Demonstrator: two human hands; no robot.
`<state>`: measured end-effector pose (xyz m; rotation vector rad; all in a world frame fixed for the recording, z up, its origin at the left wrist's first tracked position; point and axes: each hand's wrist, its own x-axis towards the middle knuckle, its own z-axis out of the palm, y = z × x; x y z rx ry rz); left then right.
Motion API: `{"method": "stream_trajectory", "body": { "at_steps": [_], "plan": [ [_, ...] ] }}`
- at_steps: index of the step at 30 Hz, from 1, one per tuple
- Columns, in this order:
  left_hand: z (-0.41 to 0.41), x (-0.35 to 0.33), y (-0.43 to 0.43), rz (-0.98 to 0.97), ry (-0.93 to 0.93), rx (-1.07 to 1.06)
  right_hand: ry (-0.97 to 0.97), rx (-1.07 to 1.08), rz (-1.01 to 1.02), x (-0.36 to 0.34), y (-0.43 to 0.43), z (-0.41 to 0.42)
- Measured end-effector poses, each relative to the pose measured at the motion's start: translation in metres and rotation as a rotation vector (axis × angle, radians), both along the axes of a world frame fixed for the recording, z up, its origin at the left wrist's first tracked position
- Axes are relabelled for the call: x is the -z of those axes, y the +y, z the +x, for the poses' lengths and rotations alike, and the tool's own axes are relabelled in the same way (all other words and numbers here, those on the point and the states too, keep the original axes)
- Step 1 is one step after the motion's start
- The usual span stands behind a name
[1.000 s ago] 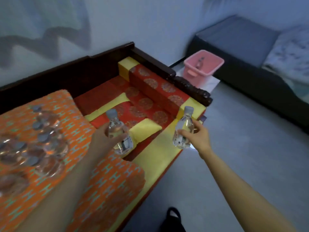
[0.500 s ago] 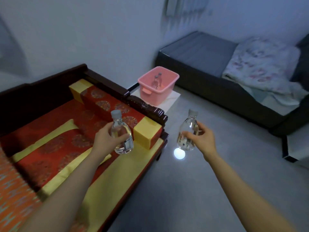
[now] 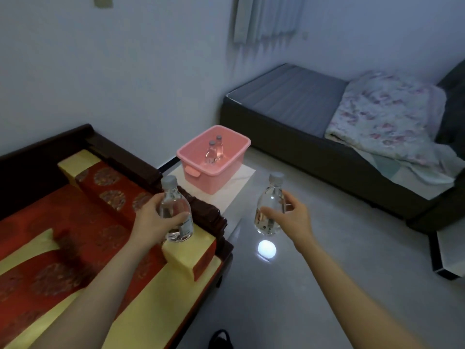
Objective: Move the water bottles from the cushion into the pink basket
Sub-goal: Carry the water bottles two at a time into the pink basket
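My left hand [image 3: 153, 222] grips a clear water bottle [image 3: 176, 210] with a grey cap, held upright over the red and yellow bolster at the bench's end. My right hand [image 3: 292, 217] holds a second clear water bottle [image 3: 270, 205] upright over the floor. Ahead stands the pink basket [image 3: 214, 177] on a white slab, with two bottles [image 3: 214, 151] upright inside it. Both held bottles are short of the basket, nearer to me.
A dark wooden bench [image 3: 198, 212] with red and yellow cushions [image 3: 63, 238] fills the left. A dark bed [image 3: 302, 137] with a floral blanket [image 3: 387, 122] lies at the right. Grey floor with a bright light spot [image 3: 266, 249] lies between. A white box edge [image 3: 450, 255] sits at far right.
The view has swung right and forward: the orange cushion with bottles has left the frame and the pink basket is closer. Both hands carry their bottles toward it.
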<state>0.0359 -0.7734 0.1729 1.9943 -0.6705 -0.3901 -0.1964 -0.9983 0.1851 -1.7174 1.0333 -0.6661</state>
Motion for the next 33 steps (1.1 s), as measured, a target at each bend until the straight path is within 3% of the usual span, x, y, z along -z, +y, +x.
{"method": "stream_trajectory", "body": {
  "at_steps": [8,18,26,33],
  "plan": [
    [0.07,0.009,-0.147,-0.002,0.018,-0.023,0.02,-0.016,-0.076,-0.008,-0.156,0.079],
    [0.127,0.011,-0.274,0.04,0.025,-0.117,0.041,-0.131,0.016,0.007,-0.297,0.154],
    [0.153,0.005,-0.395,-0.015,0.039,-0.384,0.057,-0.388,-0.015,-0.015,-0.455,0.247],
    [0.152,0.003,-0.446,-0.026,0.044,-0.47,0.082,-0.423,-0.022,-0.005,-0.51,0.278]
  ]
}}
